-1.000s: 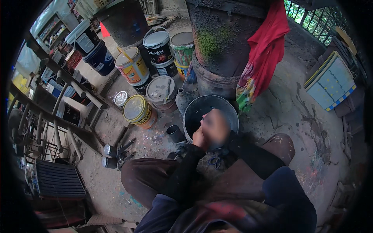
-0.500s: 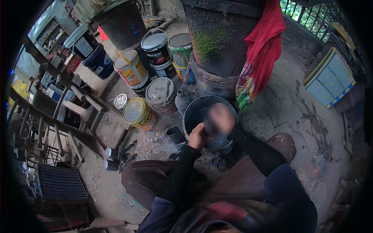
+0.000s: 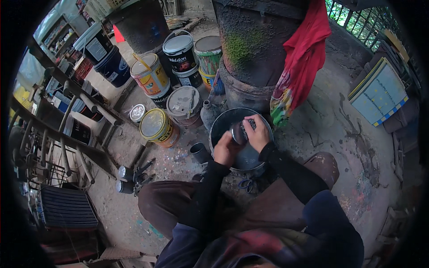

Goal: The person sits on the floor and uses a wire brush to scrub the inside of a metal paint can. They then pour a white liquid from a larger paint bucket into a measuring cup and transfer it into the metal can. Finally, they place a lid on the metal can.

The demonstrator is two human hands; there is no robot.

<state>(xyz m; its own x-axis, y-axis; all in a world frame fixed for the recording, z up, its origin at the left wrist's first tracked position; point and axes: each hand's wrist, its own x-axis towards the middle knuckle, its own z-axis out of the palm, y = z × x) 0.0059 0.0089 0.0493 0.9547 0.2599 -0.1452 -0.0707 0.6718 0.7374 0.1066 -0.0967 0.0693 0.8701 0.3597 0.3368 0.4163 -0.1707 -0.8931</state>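
Both hands met over a dark round basin [image 3: 232, 119] that stood on the floor [image 3: 326, 120] just in front of the person's knees. The left hand [image 3: 225, 149] and the right hand [image 3: 258, 132] were closed together around a small dark rounded object [image 3: 238, 132], held just above the basin's inside; what the object was could not be told.

The basin's far rim lay close against a big dark drum [image 3: 259, 49], over which a red cloth [image 3: 301, 58] hung. To the right the cracked, paint-stained floor lay open up to a stack of pale tiles with blue-and-yellow edging [image 3: 377, 91].

The left side was crowded. A yellow-lidded tin [image 3: 156, 127] lay tilted near a grey-lidded pail [image 3: 184, 105]. Behind them stood an orange-and-yellow paint bucket [image 3: 149, 78], a black bucket with a white lid [image 3: 180, 51] and a green-banded can [image 3: 208, 51]. A small dark cup [image 3: 199, 152] stood just left of the basin.
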